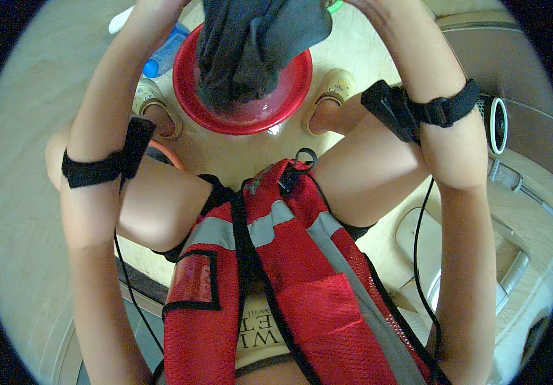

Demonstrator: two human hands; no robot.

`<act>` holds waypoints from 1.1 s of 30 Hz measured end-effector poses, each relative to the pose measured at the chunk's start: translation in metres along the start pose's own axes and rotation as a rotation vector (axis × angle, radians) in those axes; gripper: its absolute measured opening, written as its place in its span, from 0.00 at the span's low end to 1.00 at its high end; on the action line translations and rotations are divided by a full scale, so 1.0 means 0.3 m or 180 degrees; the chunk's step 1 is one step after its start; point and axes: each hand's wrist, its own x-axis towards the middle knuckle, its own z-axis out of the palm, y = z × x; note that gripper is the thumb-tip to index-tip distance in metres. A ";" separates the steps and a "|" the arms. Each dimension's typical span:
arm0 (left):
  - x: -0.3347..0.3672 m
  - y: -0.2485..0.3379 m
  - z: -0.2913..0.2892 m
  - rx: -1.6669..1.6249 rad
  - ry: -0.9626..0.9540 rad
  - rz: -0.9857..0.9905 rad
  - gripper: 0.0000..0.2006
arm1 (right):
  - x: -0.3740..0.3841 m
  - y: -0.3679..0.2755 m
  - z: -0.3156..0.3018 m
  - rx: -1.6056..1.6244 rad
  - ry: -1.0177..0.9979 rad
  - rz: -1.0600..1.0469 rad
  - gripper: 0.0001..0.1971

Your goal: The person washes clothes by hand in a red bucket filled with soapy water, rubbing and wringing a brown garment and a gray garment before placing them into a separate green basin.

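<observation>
A dark grey wet cloth (257, 48) hangs down into a red round basin (238, 127), which has sudsy water in it. Its upper part runs out past the top edge of the head view, between my two raised arms. My left hand (177, 4) is at the top edge, left of the cloth, with only the wrist end showing. Close to the cloth's right corner, my right hand (361, 4) is cut off the same way. The fingers of both are out of sight, so their grip on the cloth cannot be seen.
A clear bottle with a blue cap (153, 68) lies left of the basin. My pale yellow clogs (337, 85) flank the basin on the floor. At right are a green-and-white cylinder (497, 125) and a brush-like tool (506, 174). Black cables run along both arms.
</observation>
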 end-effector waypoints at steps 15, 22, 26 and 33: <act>0.185 -0.171 0.122 -0.2456 0.0847 -0.0202 0.18 | 0.099 0.081 -0.011 -0.2991 0.1540 -0.1197 0.22; 0.100 -0.104 0.221 -0.2443 0.0409 -0.0901 0.17 | 0.105 0.143 -0.025 -0.3380 0.1894 -0.1383 0.21; 0.183 -0.188 0.068 -0.2126 -0.0356 -0.0118 0.17 | 0.142 0.165 0.000 -0.3461 0.1854 -0.1597 0.21; 0.107 -0.144 0.100 -0.2077 0.0707 -0.0786 0.18 | 0.091 0.206 0.014 -0.3229 0.1698 -0.1721 0.20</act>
